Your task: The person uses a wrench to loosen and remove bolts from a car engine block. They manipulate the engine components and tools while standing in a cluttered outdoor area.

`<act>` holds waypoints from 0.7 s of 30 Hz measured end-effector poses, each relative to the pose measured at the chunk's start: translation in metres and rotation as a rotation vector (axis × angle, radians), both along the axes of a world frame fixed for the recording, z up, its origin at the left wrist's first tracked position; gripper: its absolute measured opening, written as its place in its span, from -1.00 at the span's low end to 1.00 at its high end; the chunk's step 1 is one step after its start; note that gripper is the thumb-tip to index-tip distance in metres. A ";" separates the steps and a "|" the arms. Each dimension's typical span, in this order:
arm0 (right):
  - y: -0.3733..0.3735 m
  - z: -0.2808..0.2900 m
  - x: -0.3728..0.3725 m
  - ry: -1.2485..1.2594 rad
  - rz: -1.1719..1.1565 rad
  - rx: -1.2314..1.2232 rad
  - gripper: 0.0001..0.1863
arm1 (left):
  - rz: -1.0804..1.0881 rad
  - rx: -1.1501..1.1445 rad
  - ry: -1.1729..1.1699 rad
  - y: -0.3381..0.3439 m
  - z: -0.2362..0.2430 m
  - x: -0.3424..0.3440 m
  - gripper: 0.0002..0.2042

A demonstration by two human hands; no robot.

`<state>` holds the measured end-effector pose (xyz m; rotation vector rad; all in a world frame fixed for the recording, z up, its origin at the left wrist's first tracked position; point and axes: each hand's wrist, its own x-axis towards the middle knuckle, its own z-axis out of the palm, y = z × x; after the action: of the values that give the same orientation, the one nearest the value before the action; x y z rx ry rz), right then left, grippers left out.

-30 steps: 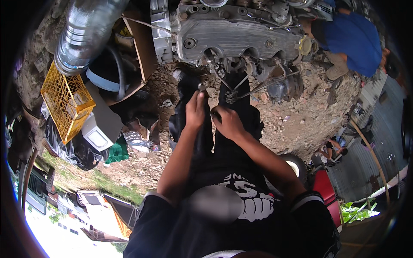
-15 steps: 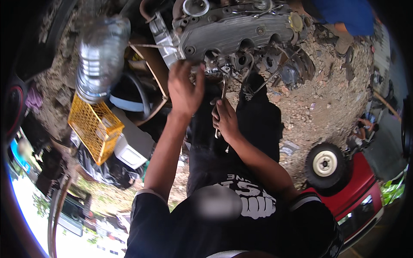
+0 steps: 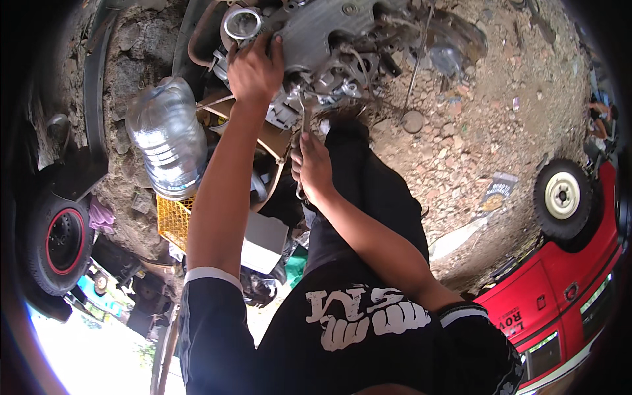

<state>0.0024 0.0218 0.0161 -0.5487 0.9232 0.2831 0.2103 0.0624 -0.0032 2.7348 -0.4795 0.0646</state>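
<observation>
A greasy engine (image 3: 316,39) with a grey ribbed cover lies at the top of the view. My left hand (image 3: 255,76) rests on its left end, fingers reaching up over the cover beside a shiny metal ring (image 3: 242,24). My right hand (image 3: 313,168) is closed around a wrench (image 3: 305,118) held nearly upright. The wrench's far end meets the engine's near side, among bolts and ports; whether it sits on a bolt I cannot tell.
Left of my arm stand a large clear plastic bottle (image 3: 168,141), a yellow crate (image 3: 172,220) and a white box (image 3: 264,243). A cardboard box (image 3: 273,141) sits under the engine's left end. Stony ground (image 3: 454,151) and a red vehicle (image 3: 526,296) lie to the right.
My left hand has gone from hovering near the engine's lower left edge onto its cover. The view has shifted, so the engine sits further left and higher. My right hand still grips the wrench.
</observation>
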 end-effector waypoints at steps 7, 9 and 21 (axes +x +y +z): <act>0.040 -0.005 0.028 -0.019 -0.261 0.130 -0.63 | 0.079 0.048 -0.032 -0.008 0.000 -0.001 -0.65; 0.049 -0.012 0.038 -0.125 -0.341 0.148 -0.64 | 0.119 0.064 0.023 -0.013 0.007 0.003 -0.61; 0.077 0.037 0.081 0.052 -0.707 0.396 -0.71 | -0.204 0.259 0.099 -0.004 -0.001 0.016 -0.66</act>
<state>0.0834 0.0987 0.0527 0.1638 1.0215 -0.1626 0.2268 0.0584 -0.0042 2.9026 -0.7837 -0.1970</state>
